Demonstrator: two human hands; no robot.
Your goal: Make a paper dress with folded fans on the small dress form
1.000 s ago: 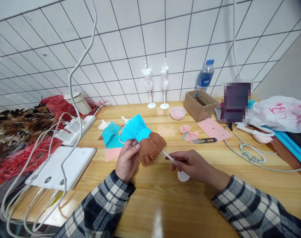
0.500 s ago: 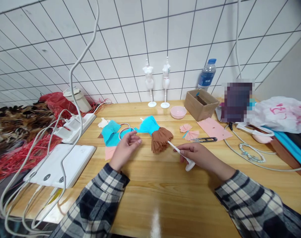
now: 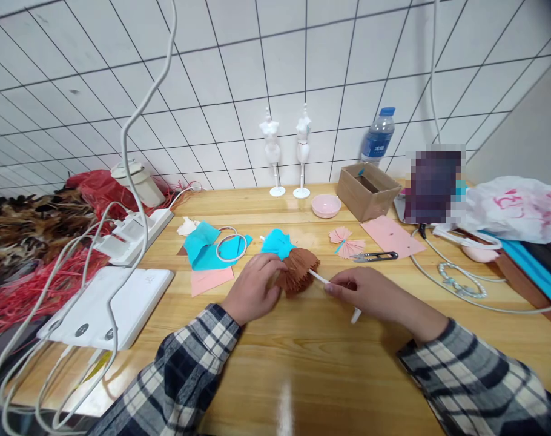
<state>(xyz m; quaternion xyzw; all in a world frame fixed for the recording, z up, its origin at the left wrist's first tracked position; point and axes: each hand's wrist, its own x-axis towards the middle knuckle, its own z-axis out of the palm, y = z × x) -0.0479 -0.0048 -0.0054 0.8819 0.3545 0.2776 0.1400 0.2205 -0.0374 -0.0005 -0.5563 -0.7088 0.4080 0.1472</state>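
A small doll form wears a blue top (image 3: 278, 243) and a brown pleated paper skirt (image 3: 299, 269), and lies tilted over the table. My left hand (image 3: 258, 286) is closed round the skirt's left side, its fingertips partly hidden. Out of the skirt's right side comes a white stand rod (image 3: 318, 277), pinched between the thumb and fingers of my right hand (image 3: 359, 290). Part of the stand's white base (image 3: 356, 315) shows below that hand. To the left lie blue paper (image 3: 203, 247), a ring (image 3: 231, 247) and pink paper (image 3: 212, 280).
Two white mannequins (image 3: 272, 148) stand by the tiled wall. Rightward are a pink bowl (image 3: 326, 206), a cardboard box (image 3: 365, 197), a bottle (image 3: 378, 138), a pink pleated bow (image 3: 347, 243) and black thread snips (image 3: 376, 257). Cables cross a white power bank (image 3: 112, 306) at left.
My left hand has moved right and down onto the skirt and closed on it. The dressed form has shifted slightly right and down. My right hand still grips the rod, its base turned.
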